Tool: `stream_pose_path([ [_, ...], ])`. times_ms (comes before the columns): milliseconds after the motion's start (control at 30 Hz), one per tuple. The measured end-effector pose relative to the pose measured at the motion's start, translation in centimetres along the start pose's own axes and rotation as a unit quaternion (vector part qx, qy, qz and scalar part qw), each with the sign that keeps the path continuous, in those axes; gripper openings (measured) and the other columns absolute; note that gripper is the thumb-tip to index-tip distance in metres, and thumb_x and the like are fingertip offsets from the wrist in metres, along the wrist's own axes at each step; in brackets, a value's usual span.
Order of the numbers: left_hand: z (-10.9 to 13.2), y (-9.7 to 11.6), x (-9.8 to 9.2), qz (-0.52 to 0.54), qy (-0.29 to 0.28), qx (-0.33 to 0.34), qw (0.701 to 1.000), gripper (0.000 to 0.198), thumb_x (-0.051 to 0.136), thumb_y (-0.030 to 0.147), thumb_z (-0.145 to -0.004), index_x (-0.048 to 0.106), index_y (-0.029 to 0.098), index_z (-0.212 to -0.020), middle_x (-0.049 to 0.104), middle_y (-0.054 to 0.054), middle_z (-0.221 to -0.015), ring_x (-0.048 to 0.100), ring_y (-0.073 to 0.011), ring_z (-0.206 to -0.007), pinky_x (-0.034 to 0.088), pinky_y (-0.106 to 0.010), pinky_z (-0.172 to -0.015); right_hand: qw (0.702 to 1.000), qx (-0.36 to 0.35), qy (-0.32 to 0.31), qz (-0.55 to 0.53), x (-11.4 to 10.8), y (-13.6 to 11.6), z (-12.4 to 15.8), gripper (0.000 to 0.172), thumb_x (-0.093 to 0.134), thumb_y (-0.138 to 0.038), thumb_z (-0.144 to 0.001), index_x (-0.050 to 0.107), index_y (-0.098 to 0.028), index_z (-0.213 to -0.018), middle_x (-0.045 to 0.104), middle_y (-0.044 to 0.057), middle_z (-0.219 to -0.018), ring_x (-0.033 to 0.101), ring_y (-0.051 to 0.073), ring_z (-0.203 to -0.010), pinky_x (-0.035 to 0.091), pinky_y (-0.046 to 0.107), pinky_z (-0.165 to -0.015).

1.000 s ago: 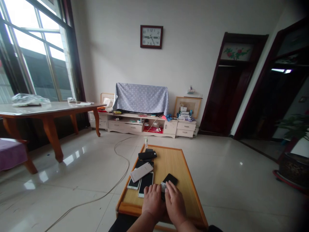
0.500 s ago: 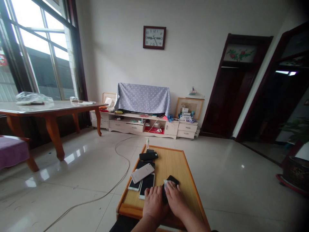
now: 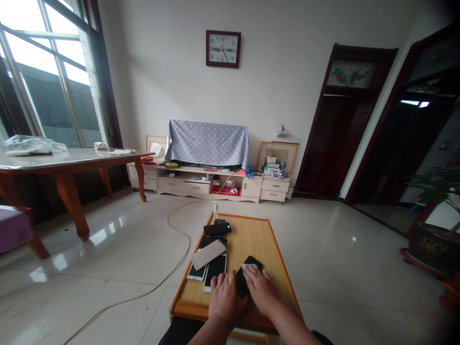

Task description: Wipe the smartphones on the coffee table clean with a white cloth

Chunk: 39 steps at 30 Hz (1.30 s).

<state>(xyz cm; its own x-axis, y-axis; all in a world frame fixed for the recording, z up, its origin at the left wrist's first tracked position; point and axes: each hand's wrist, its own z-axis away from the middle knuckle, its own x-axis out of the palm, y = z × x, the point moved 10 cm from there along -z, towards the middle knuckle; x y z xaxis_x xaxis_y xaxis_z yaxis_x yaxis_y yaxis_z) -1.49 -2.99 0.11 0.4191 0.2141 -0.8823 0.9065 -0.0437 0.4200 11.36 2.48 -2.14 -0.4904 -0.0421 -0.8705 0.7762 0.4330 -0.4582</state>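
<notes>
A black smartphone (image 3: 241,284) lies slanted on the small wooden table (image 3: 251,232). My left hand (image 3: 224,298) grips its near left edge, fingers curled and thumb by the lower end. With my right hand (image 3: 261,290) I press a crumpled white wipe (image 3: 246,267) onto the phone's upper part; the palm covers its right side. Just left of my hands is a group of several phones: a pale one (image 3: 208,255) lies back up across a white-edged phone (image 3: 215,274), and a black phone (image 3: 217,229) rests farther back.
A small clear pump bottle (image 3: 215,210) stands at the table's far left corner. A cable (image 3: 187,244) runs over the tiled floor at left. Beyond are a larger table (image 3: 82,160), a low white cabinet (image 3: 183,187) and a potted plant (image 3: 433,249).
The wipe sits flatter and shows more to the left of my right fingers, which have shifted slightly on the phone. My left hand keeps its hold. The whole view has turned a little right.
</notes>
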Motion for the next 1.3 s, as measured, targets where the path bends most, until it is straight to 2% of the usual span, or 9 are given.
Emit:
stream_pose_path([
  [133,0.1,-0.1,0.0,0.007,0.002,0.004,1.000,0.071,0.062,0.053,-0.079,0.051,0.019,-0.139,0.065,-0.012,-0.133,0.051,-0.0338,-0.123,0.024,-0.050,-0.111,1.000,0.018,0.017,0.004,-0.3,0.1,-1.1,0.051,0.030,-0.041,-0.106,0.053,-0.022,-0.148,0.053,0.011,-0.152,0.042,0.031,-0.147,0.025,0.060,-0.123],
  [333,0.1,-0.5,0.7,0.002,-0.005,0.007,1.000,0.057,0.045,0.046,-0.092,0.050,0.020,-0.143,0.065,-0.012,-0.133,0.052,-0.0324,-0.123,0.023,-0.050,-0.112,0.999,-0.047,-0.019,-0.012,3.1,-4.2,3.1,0.048,0.035,-0.034,-0.104,0.052,-0.028,-0.148,0.055,0.004,-0.151,0.047,0.023,-0.143,0.033,0.046,-0.124],
  [433,0.1,-0.6,0.5,0.013,0.006,-0.008,1.000,0.059,0.048,0.045,-0.090,0.052,0.017,-0.142,0.066,-0.013,-0.132,0.052,-0.0324,-0.123,0.023,-0.050,-0.112,0.999,-0.037,-0.006,-0.009,2.1,-2.3,2.8,0.047,0.031,-0.039,-0.106,0.054,-0.029,-0.146,0.057,0.003,-0.149,0.047,0.024,-0.143,0.027,0.052,-0.126],
  [567,0.1,-0.3,0.1,0.018,-0.004,-0.012,1.000,0.079,0.065,0.056,-0.075,0.050,0.017,-0.142,0.065,-0.013,-0.135,0.051,-0.0352,-0.124,0.024,-0.050,-0.112,0.999,0.015,0.034,0.008,-0.1,1.4,0.5,0.052,0.025,-0.044,-0.107,0.053,-0.025,-0.148,0.056,0.009,-0.150,0.042,0.030,-0.147,0.024,0.063,-0.124],
  [700,0.2,-0.3,-0.1,0.008,-0.018,-0.021,1.000,0.067,0.057,0.048,-0.082,0.051,0.019,-0.142,0.065,-0.012,-0.135,0.051,-0.0336,-0.124,0.024,-0.048,-0.112,0.999,-0.001,0.035,0.017,0.9,0.0,1.1,0.051,0.032,-0.041,-0.105,0.054,-0.022,-0.147,0.053,0.012,-0.151,0.042,0.032,-0.146,0.027,0.062,-0.123],
  [867,0.2,-0.2,-0.2,-0.001,-0.018,-0.021,1.000,0.057,0.050,0.034,-0.086,0.051,0.019,-0.141,0.067,-0.012,-0.132,0.053,-0.0318,-0.123,0.026,-0.047,-0.110,0.998,-0.060,0.008,0.009,2.6,-2.8,3.5,0.045,0.039,-0.038,-0.104,0.059,-0.029,-0.143,0.059,0.004,-0.147,0.050,0.025,-0.141,0.028,0.050,-0.126],
  [1100,0.1,0.1,-0.2,-0.003,-0.001,-0.009,1.000,0.079,0.067,0.056,-0.072,0.051,0.019,-0.139,0.066,-0.013,-0.129,0.052,-0.0348,-0.121,0.028,-0.047,-0.108,0.999,0.014,0.038,0.034,-1.4,2.5,-0.5,0.049,0.036,-0.036,-0.103,0.056,-0.021,-0.146,0.053,0.013,-0.151,0.043,0.032,-0.146,0.019,0.065,-0.124],
  [1167,0.1,0.0,-0.1,-0.003,-0.004,-0.008,1.000,0.078,0.066,0.056,-0.074,0.051,0.018,-0.140,0.065,-0.013,-0.131,0.052,-0.0344,-0.121,0.026,-0.048,-0.108,0.999,0.004,0.029,0.035,-1.2,1.5,-0.4,0.049,0.036,-0.037,-0.103,0.057,-0.022,-0.145,0.054,0.013,-0.151,0.043,0.032,-0.146,0.020,0.063,-0.124],
  [1300,-0.1,-0.2,0.2,-0.005,-0.017,-0.005,1.000,0.060,0.053,0.043,-0.087,0.050,0.018,-0.141,0.067,-0.012,-0.130,0.053,-0.0317,-0.119,0.026,-0.046,-0.107,0.998,-0.064,-0.017,0.017,1.2,-3.2,2.3,0.046,0.036,-0.036,-0.104,0.059,-0.027,-0.143,0.061,0.005,-0.146,0.050,0.024,-0.141,0.027,0.049,-0.125],
])
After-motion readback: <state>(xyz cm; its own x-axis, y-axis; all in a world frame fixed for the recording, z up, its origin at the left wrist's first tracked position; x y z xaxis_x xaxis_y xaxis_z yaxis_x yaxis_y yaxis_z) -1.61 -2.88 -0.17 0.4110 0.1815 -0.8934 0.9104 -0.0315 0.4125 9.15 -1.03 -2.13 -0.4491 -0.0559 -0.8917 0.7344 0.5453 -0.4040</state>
